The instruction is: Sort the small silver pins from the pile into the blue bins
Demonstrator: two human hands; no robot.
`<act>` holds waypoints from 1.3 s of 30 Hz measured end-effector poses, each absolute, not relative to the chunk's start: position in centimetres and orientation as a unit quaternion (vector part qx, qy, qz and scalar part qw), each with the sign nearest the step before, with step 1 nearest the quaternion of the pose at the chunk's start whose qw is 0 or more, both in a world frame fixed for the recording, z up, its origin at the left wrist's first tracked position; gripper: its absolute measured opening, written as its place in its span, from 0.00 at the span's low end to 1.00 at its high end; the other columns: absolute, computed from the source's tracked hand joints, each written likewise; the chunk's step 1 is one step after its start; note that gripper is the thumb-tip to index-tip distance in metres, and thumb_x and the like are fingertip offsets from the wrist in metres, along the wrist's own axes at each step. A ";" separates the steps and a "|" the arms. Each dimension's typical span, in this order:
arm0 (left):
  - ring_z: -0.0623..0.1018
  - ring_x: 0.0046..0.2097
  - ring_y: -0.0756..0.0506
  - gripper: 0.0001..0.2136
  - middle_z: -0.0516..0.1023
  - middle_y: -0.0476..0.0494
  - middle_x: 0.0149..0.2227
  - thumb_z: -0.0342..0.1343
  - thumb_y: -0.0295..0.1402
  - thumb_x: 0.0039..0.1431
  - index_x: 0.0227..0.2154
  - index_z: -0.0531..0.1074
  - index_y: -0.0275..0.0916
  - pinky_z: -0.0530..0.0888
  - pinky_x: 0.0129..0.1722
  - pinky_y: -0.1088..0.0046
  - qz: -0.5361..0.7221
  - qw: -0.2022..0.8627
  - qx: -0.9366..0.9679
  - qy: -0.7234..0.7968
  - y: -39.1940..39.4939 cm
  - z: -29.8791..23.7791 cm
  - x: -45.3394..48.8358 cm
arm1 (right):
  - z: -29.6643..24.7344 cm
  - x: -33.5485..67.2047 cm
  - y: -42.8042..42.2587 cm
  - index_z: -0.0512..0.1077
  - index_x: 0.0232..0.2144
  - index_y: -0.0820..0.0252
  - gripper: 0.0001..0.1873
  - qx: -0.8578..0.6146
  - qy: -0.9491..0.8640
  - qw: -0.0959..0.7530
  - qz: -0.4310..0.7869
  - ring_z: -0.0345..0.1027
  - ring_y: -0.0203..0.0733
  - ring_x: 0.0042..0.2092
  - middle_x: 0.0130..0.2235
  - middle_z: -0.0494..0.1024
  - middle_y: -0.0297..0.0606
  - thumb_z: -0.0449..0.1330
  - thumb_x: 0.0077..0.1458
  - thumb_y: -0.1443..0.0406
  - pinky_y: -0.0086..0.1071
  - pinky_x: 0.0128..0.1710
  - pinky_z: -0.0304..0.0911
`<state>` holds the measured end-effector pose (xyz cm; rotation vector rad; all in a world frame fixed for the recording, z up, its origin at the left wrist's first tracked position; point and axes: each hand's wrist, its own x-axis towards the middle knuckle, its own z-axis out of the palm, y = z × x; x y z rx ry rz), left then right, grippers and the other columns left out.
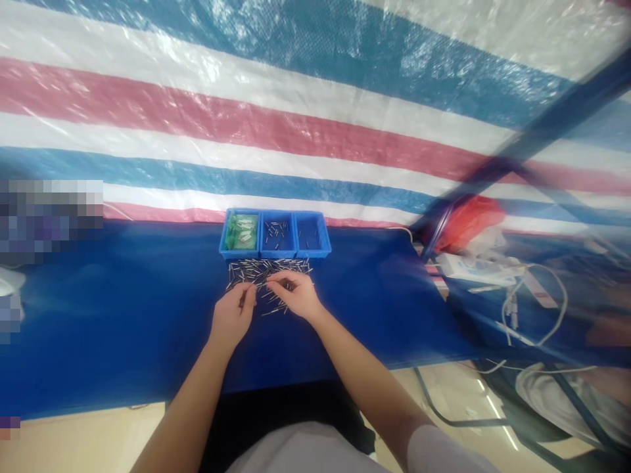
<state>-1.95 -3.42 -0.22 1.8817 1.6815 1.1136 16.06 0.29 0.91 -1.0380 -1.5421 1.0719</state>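
Many thin metal pins [269, 269] lie scattered on the blue table cover [123, 309], just in front of three small blue bins. My left hand [233, 315] rests at the near left edge of the pile, fingers curled and pinched on a pin. My right hand [296, 292] sits over the middle of the pile, its fingers pinched together on a pin. The left bin [240, 232] holds green parts, the middle bin [277, 234] holds several pins, and the right bin [311, 235] holds a few.
A striped red, white and blue tarp [296, 118] hangs behind the table. To the right lie a red bag [468, 220], white cables [537, 309] and a blue metal frame [557, 112]. A pixelated patch covers the far left.
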 end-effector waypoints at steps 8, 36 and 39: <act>0.78 0.30 0.51 0.13 0.79 0.49 0.29 0.48 0.41 0.66 0.40 0.74 0.40 0.73 0.33 0.78 0.397 0.192 0.671 0.596 -3.5 -0.2 -2.0 | 0.8 16.1 0.3 0.80 0.35 0.56 0.10 -0.423 -0.635 0.473 0.440 0.74 0.37 0.32 0.36 0.82 0.37 0.65 0.54 0.57 0.33 0.33 0.72; 0.78 0.31 0.53 0.11 0.79 0.51 0.30 0.49 0.39 0.66 0.40 0.74 0.40 0.73 0.34 0.81 0.394 0.190 0.672 0.597 -3.3 -0.3 -2.0 | 1.0 16.1 0.4 0.80 0.35 0.57 0.09 -0.414 -0.632 0.487 0.438 0.73 0.36 0.31 0.35 0.82 0.37 0.66 0.54 0.59 0.30 0.32 0.71; 0.78 0.30 0.53 0.12 0.79 0.51 0.30 0.49 0.40 0.66 0.40 0.74 0.40 0.73 0.34 0.80 0.394 0.188 0.671 0.599 -3.3 -0.3 -2.0 | 1.0 16.0 0.4 0.80 0.35 0.57 0.08 -0.413 -0.631 0.488 0.440 0.73 0.36 0.31 0.35 0.82 0.37 0.66 0.54 0.60 0.30 0.32 0.70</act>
